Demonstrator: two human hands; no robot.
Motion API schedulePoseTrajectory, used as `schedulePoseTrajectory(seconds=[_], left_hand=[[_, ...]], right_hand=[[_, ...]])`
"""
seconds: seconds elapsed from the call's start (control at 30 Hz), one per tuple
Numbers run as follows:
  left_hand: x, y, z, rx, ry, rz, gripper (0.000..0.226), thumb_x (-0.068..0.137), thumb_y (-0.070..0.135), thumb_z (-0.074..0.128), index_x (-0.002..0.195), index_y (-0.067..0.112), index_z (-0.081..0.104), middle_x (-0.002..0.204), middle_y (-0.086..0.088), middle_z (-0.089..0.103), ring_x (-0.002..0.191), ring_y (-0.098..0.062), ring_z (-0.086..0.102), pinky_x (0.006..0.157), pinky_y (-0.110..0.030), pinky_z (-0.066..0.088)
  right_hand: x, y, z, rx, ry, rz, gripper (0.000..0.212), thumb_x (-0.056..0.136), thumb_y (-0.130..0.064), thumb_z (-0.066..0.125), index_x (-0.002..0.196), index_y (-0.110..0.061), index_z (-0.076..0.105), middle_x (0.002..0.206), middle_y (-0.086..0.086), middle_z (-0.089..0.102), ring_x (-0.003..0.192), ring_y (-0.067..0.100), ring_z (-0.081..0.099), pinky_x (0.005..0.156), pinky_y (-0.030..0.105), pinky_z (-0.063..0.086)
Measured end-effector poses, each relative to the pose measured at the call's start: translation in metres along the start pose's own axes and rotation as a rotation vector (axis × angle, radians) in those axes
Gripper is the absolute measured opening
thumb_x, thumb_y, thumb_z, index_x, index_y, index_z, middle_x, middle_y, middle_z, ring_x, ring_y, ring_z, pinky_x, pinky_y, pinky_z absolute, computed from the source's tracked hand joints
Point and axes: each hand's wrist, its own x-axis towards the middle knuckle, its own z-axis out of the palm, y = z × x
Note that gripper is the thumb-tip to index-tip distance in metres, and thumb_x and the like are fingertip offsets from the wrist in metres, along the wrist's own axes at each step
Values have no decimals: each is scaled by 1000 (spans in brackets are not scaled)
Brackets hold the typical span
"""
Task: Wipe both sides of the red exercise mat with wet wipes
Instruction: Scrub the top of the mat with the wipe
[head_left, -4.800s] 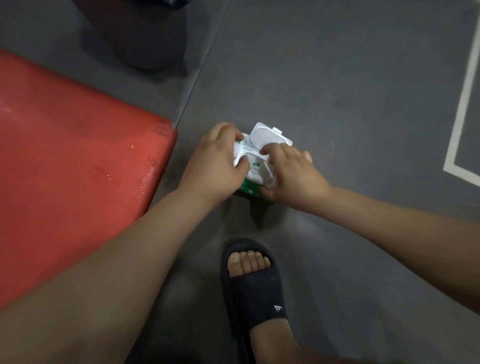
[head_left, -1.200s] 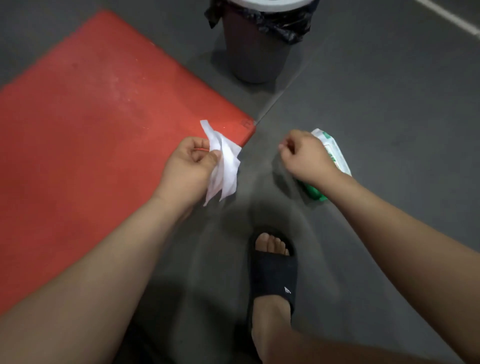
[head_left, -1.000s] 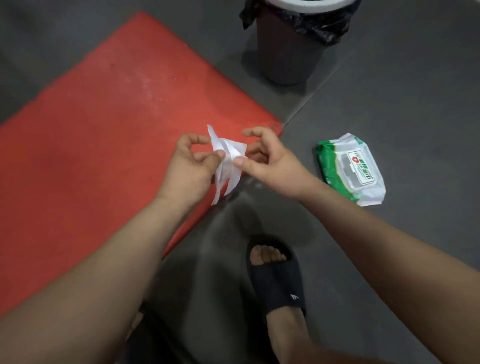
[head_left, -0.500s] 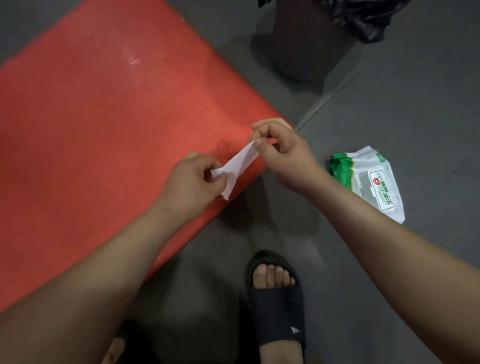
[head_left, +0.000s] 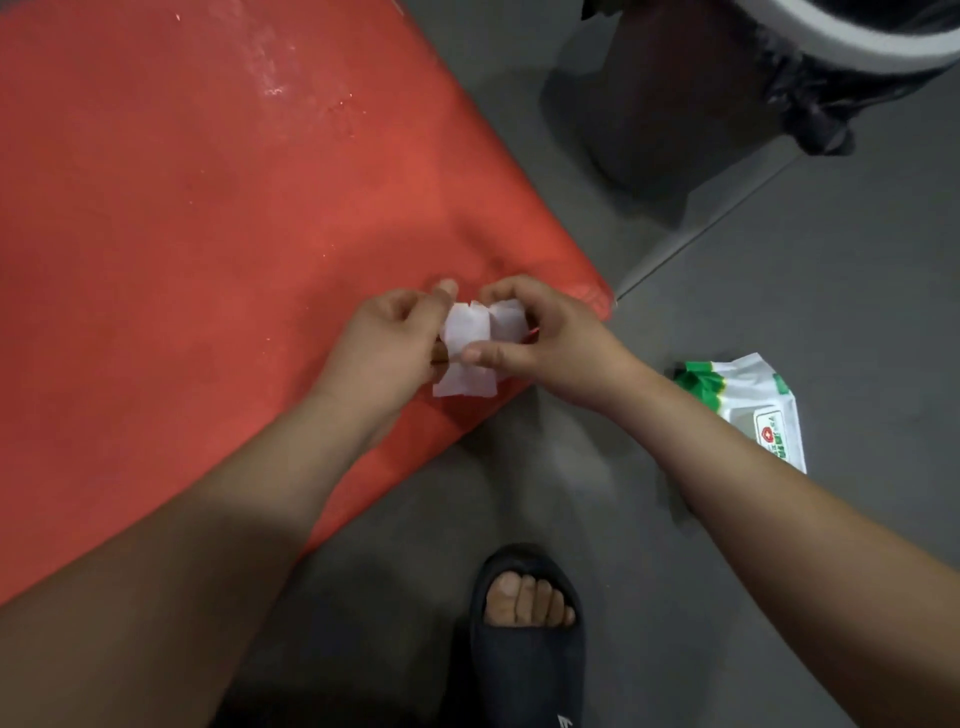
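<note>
Both hands are working one white wipe (head_left: 470, 338) over the near corner of the mat (head_left: 208, 218), which is lying flat on the floor (head_left: 779, 291). The left hand (head_left: 387, 345) is curling its fingers round the wipe's left edge. The right hand (head_left: 553, 340) is pinching the right edge between thumb and fingers, so neither hand is free. The wipe is being folded or spread, I cannot tell which, and seems to be hanging above the mat rather than pressing on it. The pack (head_left: 753, 410) is lying on the floor to the right, just beside the right forearm, with a bin (head_left: 701, 104) beyond it. Pale, wet-looking flecks are showing on the mat's far part, so some of the top side may be getting done already. The underside is facing down and appears not yet wiped, so most of the job is probably lying ahead.
</note>
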Motion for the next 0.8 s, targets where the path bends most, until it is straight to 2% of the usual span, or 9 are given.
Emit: schedulePoseTrajectory(seconds=[0.1,0.2,0.27,0.3,0.37,0.43,0.5,0.6,0.8], left_hand=[[-5,6,4,-206,-138,-69,46,109,43,41,96,10,72,93,-9,79,90,-21,76,87,-36,61],[-3,-7,-2,74,-47,96,31,107,37,50,91,20,72,87,6,74,88,-8,69,80,-25,54],[-3,-26,-13,562,32,293,10,98,33,64,96,25,68,97,7,67,100,-15,62,89,-28,44],[-5,-36,-17,802,42,338,20,93,39,68,108,27,67,113,2,63,113,-22,56,98,-32,41],[-17,-56,-21,1136,2,290,69,82,59,73,140,31,48,149,-1,38,138,-33,31,114,-48,33],[-27,-72,-23,1332,-65,228,108,73,71,74,156,38,14,164,3,4,150,-38,4,118,-65,20],[-30,-82,-27,1436,-95,206,123,74,69,76,158,40,-11,165,4,-18,152,-45,-13,117,-72,12],[-34,-85,-31,1466,-77,223,124,80,55,78,156,42,-19,164,0,-25,150,-52,-14,115,-76,15],[-51,-88,-23,1457,-78,242,118,81,38,76,157,44,-15,165,-1,-20,150,-54,-9,115,-76,17]], right_hand=[[4,0,3,-73,75,-29,25,80,-25,82,100,-26,67,87,-19,63,80,-11,56,72,7,39],[12,4,-11,-234,173,-80,12,88,-17,71,84,-27,68,73,-16,59,69,-2,53,66,19,39],[22,14,-26,-381,246,-29,7,88,-23,69,83,-23,73,88,-4,65,93,10,57,84,28,41],[28,20,-33,-433,261,60,8,87,-31,69,83,-26,74,101,2,65,108,17,55,93,27,39],[36,27,-41,-380,220,267,16,78,-52,64,77,-38,71,117,7,61,118,19,52,102,27,39],[39,32,-44,-302,180,345,26,71,-61,58,76,-38,69,110,12,64,104,18,59,91,28,49],[39,29,-46,-258,174,350,28,80,-54,60,75,-27,67,95,6,68,92,17,60,78,25,48],[38,25,-47,-268,187,311,31,92,-40,55,69,-19,56,76,-2,62,84,22,58,76,30,47],[16,18,-42,-369,173,235,24,99,-36,37,84,-19,46,108,17,66,108,35,54,93,40,45]])
